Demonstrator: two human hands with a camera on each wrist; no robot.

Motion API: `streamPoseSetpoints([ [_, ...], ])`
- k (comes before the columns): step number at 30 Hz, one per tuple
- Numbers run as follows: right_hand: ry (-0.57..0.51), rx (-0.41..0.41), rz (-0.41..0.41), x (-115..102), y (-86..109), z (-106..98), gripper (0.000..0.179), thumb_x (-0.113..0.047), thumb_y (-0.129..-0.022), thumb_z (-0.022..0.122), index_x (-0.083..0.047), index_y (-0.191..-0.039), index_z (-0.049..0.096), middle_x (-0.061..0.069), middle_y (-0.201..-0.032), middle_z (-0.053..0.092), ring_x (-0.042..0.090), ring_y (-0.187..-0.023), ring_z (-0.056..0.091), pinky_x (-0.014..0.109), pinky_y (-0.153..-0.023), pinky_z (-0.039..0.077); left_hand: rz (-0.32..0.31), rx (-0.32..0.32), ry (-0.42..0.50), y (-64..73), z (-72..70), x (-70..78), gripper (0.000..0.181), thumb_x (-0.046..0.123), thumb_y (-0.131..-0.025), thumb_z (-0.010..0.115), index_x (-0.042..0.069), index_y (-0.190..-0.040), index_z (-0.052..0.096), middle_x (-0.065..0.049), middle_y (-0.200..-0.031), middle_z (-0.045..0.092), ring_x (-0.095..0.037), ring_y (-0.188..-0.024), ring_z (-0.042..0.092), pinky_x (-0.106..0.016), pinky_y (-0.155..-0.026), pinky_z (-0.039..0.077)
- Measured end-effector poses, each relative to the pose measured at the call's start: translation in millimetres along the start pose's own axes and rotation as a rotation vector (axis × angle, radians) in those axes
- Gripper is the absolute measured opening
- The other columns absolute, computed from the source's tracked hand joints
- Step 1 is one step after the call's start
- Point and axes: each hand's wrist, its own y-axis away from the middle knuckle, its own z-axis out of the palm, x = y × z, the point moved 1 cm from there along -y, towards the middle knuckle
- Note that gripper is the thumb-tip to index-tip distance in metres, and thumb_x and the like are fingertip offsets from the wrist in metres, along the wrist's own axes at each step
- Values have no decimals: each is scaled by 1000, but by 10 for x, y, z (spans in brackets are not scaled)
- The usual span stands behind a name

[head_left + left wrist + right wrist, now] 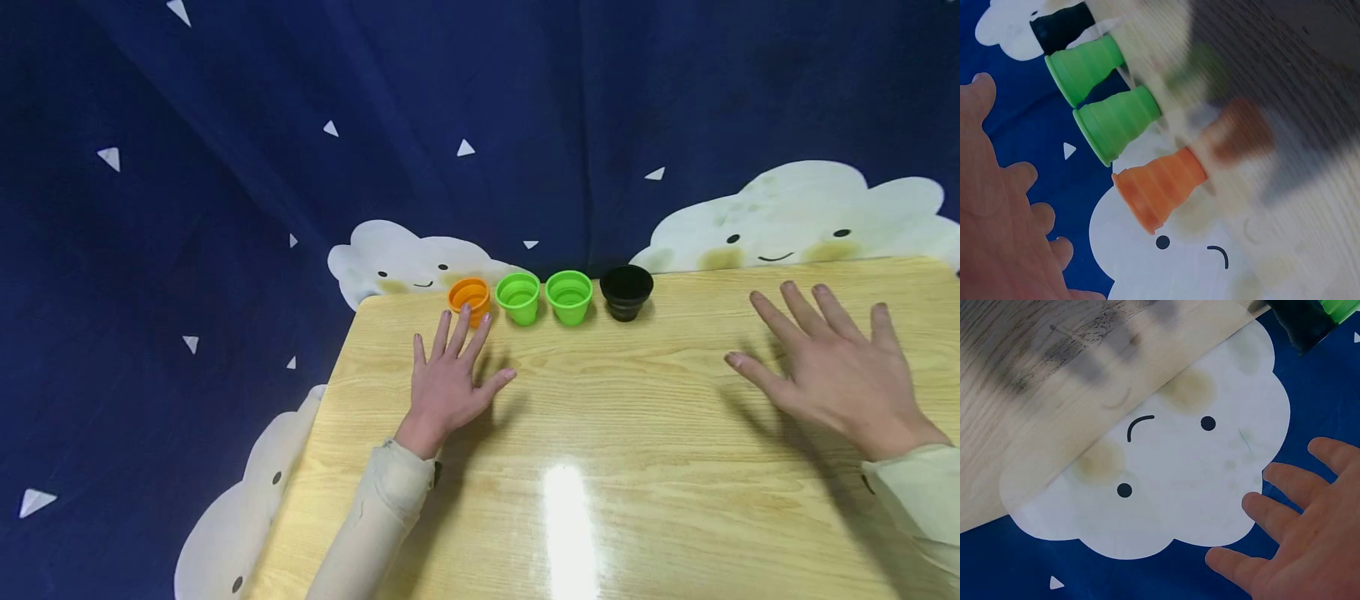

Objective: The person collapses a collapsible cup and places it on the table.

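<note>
Probably, the orange cup (472, 293) standing far left is feeling light and soft, suiting a rim pinch. Left hand (446, 387) and right hand (847, 375) are hovering empty, fingers spread.

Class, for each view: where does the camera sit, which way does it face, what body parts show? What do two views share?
Head: on the head, facing forward and down at the table; left hand, right hand and sleeves show.
Left wrist: worn there, facing orange cup, green cups, black cup; part of the left hand shows.
Right wrist: worn there, facing a cloud and table edge; part of the right hand shows.
Head and left wrist share all four cups.
</note>
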Motion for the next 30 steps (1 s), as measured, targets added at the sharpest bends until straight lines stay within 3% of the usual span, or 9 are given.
streamPoseSetpoints([
  [7, 0, -2, -2, -16, 14, 9, 90, -67, -93, 53, -21, -163, 19, 21, -164, 16, 41, -151, 0, 72, -109, -18, -7, -15, -12, -10, -20, -5, 86, 84, -90, 24, 37, -162, 12, 3, -168, -1, -26, -153, -4, -68, -117, 0],
  [12, 0, 7, -3, -25, 14, 20, 90, -67, -93, 54, -20, -162, 21, 22, -163, 18, 42, -151, 2, 73, -110, -15, -4, 4, -15, -5, -28, -34, 88, 84, -90, 27, 34, -162, 19, 1, -169, 5, -27, -153, -1, -69, -116, 3],
  [19, -10, 26, -22, -32, -16, 38, 89, -66, -93, 55, -20, -162, 23, 23, -162, 21, 42, -150, 4, 71, -112, -13, -7, -10, -18, 20, -14, -71, 88, 85, -90, 26, 36, -162, 15, 2, -169, 3, -26, -153, -3, -69, -116, 5],
  [24, -40, 39, -34, -60, -57, 47, 88, -64, -93, 56, -18, -161, 24, 25, -161, 22, 44, -150, 7, 69, -114, -9, -31, -24, 22, -1, 4, -102, 88, 84, -90, 24, 35, -162, 13, 2, -168, 0, -26, -153, -3, -68, -117, 4],
  [30, -104, 25, -66, -170, -122, 83, 86, -61, -95, 56, -17, -162, 23, 25, -161, 22, 48, -147, 14, 67, -117, -2, -68, 20, 100, -60, 30, -172, 89, 81, -92, 32, 29, -163, 16, -7, -167, 10, -31, -153, 7, -67, -117, 12],
])
